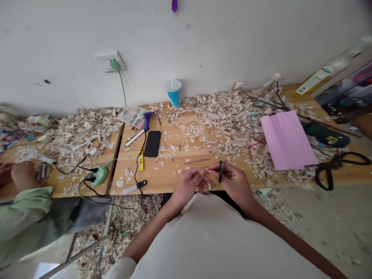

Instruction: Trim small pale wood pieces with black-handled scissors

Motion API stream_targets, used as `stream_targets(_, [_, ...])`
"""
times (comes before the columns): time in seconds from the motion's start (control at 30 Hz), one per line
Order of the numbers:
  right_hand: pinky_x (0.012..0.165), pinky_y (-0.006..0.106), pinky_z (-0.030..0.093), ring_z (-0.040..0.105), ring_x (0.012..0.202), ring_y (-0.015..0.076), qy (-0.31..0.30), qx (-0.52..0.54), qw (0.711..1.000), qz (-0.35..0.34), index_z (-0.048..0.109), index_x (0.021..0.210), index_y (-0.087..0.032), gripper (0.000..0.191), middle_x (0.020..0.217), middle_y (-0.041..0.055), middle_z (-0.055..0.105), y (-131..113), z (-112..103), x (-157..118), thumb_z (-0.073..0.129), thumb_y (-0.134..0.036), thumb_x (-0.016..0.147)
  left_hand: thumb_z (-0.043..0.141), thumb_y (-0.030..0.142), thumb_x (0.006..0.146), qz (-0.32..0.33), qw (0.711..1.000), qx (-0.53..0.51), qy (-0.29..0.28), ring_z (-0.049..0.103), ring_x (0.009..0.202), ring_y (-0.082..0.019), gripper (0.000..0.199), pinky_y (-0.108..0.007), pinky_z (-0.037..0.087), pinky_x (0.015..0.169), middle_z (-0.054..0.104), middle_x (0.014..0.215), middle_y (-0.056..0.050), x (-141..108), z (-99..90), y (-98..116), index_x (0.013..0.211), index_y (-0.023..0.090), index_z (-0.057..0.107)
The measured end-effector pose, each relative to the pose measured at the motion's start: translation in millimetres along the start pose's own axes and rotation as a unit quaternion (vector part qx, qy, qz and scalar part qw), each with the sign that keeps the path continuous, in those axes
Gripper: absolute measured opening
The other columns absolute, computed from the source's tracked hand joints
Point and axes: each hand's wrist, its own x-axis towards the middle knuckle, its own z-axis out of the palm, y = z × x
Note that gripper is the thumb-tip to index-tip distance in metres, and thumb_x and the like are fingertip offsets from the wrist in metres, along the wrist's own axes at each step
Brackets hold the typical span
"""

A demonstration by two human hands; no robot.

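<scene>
My right hand (236, 183) grasps a black tool (221, 171) at the table's (164, 179) near edge, my left hand (187, 188) bent close beside it, its grip too small to tell: seemingly fine fingertip work, calling for steadiness.

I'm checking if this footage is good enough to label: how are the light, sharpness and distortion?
Head view: soft, fairly even light, no hard shadows on the table; wide-angle stretch, the bottle at far right slanted and drawn out; dark blur in the top right corner; detail at the left hand's fingertips too small and soft to make out.
</scene>
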Motion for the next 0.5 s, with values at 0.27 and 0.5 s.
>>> stream_targets(0.27, [0.074, 0.032, 0.054, 0.066, 0.078, 0.0190, 0.018, 0.046, 0.998, 0.038, 0.070, 0.086, -0.019, 0.032, 0.085, 0.0048, 0.071, 8.7, -3.3, 6.1, 0.076, -0.046, 0.069, 0.057, 0.051, 0.084, -0.006, 0.999, -0.032, 0.012, 0.053, 0.053, -0.010, 0.039, -0.021, 0.040, 0.047, 0.065, 0.071, -0.006, 8.7, -0.3, -7.3, 0.078, 0.013, 0.061])
stream_targets(0.5, [0.076, 0.032, 0.052, 0.065, 0.079, 0.0197, 0.028, 0.014, 0.999, 0.018, 0.072, 0.089, -0.019, 0.030, 0.088, 0.0055, 0.071, 14.2, -2.8, 8.5, 0.073, -0.043, 0.072, 0.066, 0.049, 0.078, 0.017, 0.999, 0.027, 0.022, 0.052, 0.052, -0.008, 0.037, -0.022, 0.039, 0.049, 0.065, 0.069, -0.004, 18.5, -5.0, -13.0, 0.080, 0.013, 0.062])
